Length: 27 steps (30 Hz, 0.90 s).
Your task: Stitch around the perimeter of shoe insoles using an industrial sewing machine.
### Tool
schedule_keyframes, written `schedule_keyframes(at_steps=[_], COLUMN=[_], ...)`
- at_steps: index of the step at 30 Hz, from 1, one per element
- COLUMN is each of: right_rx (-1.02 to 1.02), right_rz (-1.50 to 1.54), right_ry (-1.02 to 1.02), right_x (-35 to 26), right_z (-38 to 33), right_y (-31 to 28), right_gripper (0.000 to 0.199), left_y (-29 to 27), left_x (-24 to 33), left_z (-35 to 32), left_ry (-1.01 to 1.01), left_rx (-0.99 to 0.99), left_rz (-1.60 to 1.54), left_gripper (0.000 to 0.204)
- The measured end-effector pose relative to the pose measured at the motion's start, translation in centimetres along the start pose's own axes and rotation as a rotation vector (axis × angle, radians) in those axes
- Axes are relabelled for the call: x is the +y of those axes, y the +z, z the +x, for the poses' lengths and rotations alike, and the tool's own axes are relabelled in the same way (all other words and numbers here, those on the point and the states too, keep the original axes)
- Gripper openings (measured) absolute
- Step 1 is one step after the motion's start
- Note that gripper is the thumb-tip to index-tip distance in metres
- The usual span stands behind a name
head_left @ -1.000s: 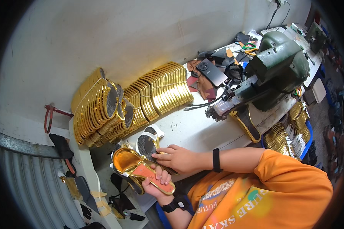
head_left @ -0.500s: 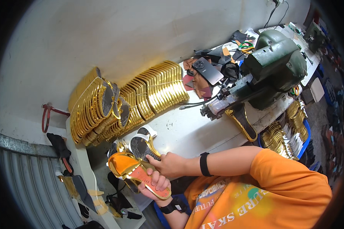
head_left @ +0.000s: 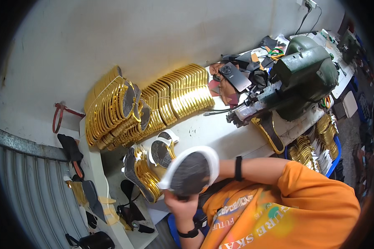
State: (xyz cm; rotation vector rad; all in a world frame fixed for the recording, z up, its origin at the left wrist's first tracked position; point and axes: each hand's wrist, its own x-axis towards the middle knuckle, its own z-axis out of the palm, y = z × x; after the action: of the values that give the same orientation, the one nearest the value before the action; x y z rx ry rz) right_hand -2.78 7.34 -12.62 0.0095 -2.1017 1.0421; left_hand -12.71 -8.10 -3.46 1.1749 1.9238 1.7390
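The white table (head_left: 212,137) has bare room between the green machine (head_left: 307,74) and the gold stacks (head_left: 153,108) along the wall. Near its front edge the sole (head_left: 191,172) is lifted, the left hand (head_left: 180,205) clamped under it; the right hand's fingers are hidden.

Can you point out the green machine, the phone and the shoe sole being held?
green machine (head_left: 307,72), head view, on its rounded top housing.
phone (head_left: 235,76), head view, mid-back.
shoe sole (head_left: 190,173), head view, grey underside.

Single head-worn fisheye view, looking steeply down over your chest, close on your left hand (head_left: 179,204), workbench (head_left: 203,133) beyond your fingers, edges bent.
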Motion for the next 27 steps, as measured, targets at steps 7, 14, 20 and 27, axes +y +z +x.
schedule_keyframes(at_steps=[7,14,20,27], right_rx=[0.19,0.314,0.488,0.086], right_rz=[1.443,1.024,1.103,0.898], right_ry=[0.863,0.955,0.852,0.919], right_x=[-6.2,-13.3,-15.1,-15.6], right_z=[-1.0,-3.3,-6.2,-6.1], right_y=[-12.9,-16.3,-14.9,-17.1], right_gripper=[0.067,0.028,0.031,0.025], left_y=[2.2,5.9,8.9,10.0], left_x=[1.7,4.4,5.5,6.6], left_z=[1.1,2.2,-0.2,-1.2], left_ry=[0.204,0.485,-0.373,-0.571], left_rx=[-0.237,-0.14,-0.016,-0.375], left_rz=[0.478,0.521,-0.959,-0.921], left_gripper=[0.042,0.074,0.104,0.075])
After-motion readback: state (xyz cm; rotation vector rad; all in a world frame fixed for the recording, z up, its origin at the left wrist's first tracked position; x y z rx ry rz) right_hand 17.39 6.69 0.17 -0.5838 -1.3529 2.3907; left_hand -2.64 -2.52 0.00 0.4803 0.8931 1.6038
